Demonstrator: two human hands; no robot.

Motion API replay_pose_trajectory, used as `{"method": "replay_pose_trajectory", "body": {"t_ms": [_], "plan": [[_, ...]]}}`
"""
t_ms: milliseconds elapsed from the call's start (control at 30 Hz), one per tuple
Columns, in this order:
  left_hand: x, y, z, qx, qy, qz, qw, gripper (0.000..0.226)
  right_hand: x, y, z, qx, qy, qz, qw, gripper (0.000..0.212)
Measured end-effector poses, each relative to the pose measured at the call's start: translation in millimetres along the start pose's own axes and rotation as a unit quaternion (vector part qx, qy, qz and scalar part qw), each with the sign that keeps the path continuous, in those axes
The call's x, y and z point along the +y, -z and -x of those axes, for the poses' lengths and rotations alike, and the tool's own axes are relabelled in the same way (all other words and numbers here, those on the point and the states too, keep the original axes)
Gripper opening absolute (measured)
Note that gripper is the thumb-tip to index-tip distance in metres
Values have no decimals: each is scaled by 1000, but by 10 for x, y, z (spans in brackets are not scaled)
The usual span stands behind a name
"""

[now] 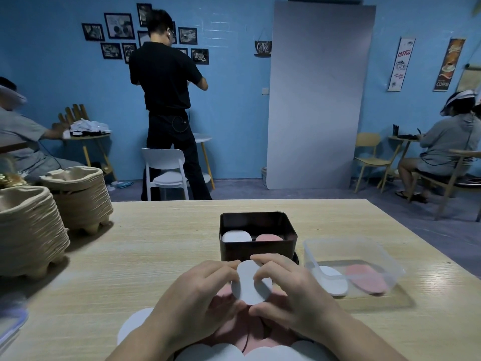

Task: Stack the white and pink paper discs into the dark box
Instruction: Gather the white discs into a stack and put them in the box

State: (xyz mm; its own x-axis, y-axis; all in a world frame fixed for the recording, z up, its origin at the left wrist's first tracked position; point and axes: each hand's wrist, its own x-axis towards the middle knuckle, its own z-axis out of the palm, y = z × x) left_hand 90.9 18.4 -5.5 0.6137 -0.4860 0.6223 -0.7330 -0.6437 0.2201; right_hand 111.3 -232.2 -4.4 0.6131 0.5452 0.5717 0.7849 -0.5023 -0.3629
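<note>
Pale wood-grain table [182,243] fills most of what I see, with stacked brown pulp trays [31,230] on its left side and a clear plastic tub [351,256] to my right holding a few spare white and pink rounds. Just left of the tub, straight ahead of me, stands the dark rectangular box [257,248], open, with a white pile [236,236] on its left side and a pink pile [268,237] on its right. My left hand [197,295] and right hand [294,295] meet just in front of it, fingertips and thumbs of both pinching the white round paper discs [250,282], which look like two overlapping sheets held above the loose pink discs [229,332] and loose white discs [132,324] lying on the table under my wrists. I judge the risk to be that thin sheets cling together: if they slide apart in so light a pinch, one may flutter down, land crooked, or lean against the box wall instead of seating flat on the white pile. Dropping them on the pink side would also spoil the sorting. On the far blue wall a hanging dark sign [263,48] reads "Coffee", and two banners [402,63] carry "COFFEE"; the smaller print is too small to read.
</note>
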Motion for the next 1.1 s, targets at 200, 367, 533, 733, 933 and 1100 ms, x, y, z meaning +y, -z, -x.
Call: {"method": "replay_pose_trajectory", "body": {"t_ms": [200,367,533,733,933,1100], "plan": [[-1,-3,-5,9,1,-2,1000,29,-8,27,12,5,-7,-12,1000,38],[13,17,4,11,-3,1,1000,23,-28,40,14,-6,-9,-11,1000,36],[9,8,9,4,-3,-8,1000,20,-54,40,13,-22,-19,5,1000,31],[11,-22,9,-9,-6,-12,1000,21,-78,53,14,-37,-25,28,999,30],[-11,8,11,-54,16,-6,998,23,-72,34,15,-53,-31,40,997,31],[-167,224,67,-71,83,-21,994,34,-34,58,36,-74,-59,34,995,34]]}}
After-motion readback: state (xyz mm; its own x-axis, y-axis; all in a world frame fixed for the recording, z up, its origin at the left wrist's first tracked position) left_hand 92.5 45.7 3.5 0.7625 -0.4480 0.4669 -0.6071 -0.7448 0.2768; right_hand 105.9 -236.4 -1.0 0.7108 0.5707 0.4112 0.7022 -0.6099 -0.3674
